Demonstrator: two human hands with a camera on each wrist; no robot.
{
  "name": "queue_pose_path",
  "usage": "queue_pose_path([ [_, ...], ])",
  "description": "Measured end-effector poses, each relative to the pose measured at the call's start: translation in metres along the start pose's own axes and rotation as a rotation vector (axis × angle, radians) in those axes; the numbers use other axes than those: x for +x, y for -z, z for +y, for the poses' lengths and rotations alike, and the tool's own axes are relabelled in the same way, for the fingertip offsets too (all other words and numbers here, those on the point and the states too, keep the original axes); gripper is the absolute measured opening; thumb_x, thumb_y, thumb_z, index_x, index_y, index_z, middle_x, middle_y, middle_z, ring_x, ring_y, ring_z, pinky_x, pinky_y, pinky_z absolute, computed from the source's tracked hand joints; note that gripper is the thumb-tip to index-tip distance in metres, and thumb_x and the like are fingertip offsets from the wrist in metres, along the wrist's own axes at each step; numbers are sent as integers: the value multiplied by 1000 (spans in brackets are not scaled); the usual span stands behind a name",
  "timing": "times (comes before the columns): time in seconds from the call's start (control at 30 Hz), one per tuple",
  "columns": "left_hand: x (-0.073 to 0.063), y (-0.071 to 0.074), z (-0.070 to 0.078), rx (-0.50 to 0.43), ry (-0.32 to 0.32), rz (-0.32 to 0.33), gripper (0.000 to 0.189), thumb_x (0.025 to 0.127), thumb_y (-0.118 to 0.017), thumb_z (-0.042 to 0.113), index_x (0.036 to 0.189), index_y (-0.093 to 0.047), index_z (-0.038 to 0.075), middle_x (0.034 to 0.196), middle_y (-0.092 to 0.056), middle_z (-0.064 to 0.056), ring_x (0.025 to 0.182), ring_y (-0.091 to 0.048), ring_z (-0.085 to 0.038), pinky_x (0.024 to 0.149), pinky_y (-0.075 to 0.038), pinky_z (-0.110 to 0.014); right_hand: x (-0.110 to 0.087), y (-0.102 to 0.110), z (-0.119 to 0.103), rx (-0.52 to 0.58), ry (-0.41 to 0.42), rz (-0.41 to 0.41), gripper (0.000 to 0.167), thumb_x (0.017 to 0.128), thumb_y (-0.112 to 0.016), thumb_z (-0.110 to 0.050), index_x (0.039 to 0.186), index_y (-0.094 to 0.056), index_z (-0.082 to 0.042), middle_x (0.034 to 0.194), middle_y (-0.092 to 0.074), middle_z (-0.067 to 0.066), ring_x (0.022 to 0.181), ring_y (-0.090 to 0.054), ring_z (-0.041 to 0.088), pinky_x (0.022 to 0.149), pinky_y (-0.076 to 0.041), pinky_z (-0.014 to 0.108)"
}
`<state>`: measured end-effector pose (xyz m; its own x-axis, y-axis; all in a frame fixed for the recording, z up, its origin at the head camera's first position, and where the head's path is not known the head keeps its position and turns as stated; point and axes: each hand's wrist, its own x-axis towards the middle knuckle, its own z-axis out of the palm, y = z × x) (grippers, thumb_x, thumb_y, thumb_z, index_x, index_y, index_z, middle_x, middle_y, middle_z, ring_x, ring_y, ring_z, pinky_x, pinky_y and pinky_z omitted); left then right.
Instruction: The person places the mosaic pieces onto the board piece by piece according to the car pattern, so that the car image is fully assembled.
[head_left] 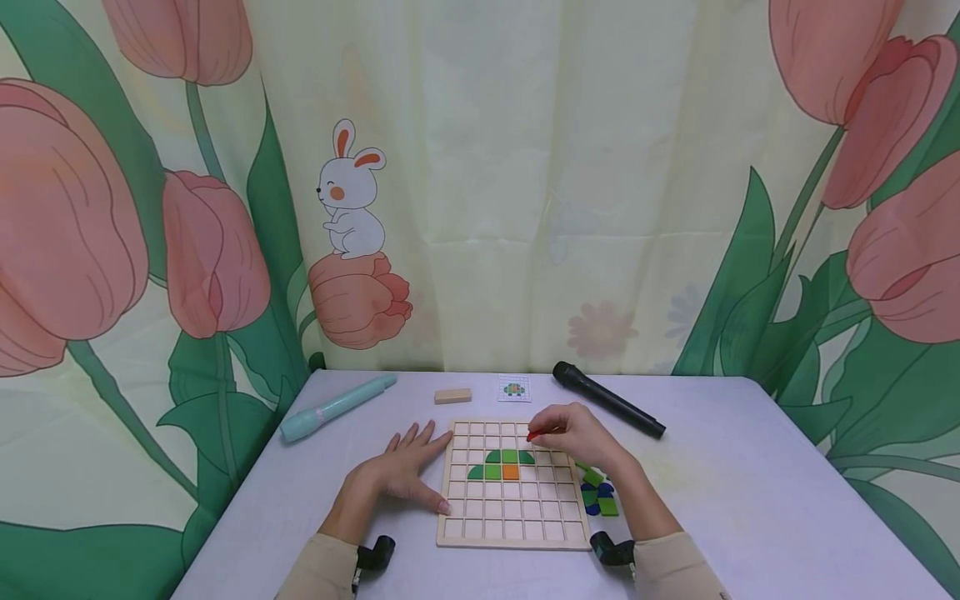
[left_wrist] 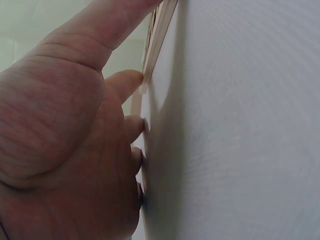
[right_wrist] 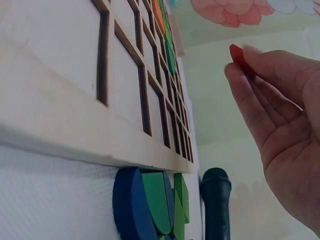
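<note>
A wooden grid board [head_left: 514, 533] lies on the table with several green pieces and an orange square [head_left: 511, 472] set in its cells. My right hand [head_left: 573, 433] pinches a small red piece [right_wrist: 242, 61] between thumb and fingertips, held above the board's upper right part. The exact shape of the red piece is partly hidden by the fingers. My left hand [head_left: 405, 467] lies with spread, straight fingers at the board's left edge; its thumb and index finger [left_wrist: 126, 82] touch the frame.
Loose green and blue pieces [head_left: 598, 492] lie along the board's right side. Behind the board are a pattern card [head_left: 514, 388] and a wooden block [head_left: 453, 397]. A teal cylindrical object [head_left: 337, 408] lies back left, a black microphone [head_left: 609, 400] back right.
</note>
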<state>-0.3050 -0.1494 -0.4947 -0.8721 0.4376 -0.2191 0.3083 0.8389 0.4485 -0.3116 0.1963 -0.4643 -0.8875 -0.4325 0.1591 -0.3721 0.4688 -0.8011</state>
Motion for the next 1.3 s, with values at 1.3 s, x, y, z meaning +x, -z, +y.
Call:
queue_pose_path([
  [1.3, 0, -1, 0, 9, 0, 7, 126, 61, -85, 75, 165, -30, 30, 176, -12, -13, 163, -1, -40, 128, -3, -66, 2, -8, 5, 90, -72, -92, 15, 100, -64, 1, 114, -71, 3, 106, -66, 12, 95, -70, 26, 85, -63, 29],
])
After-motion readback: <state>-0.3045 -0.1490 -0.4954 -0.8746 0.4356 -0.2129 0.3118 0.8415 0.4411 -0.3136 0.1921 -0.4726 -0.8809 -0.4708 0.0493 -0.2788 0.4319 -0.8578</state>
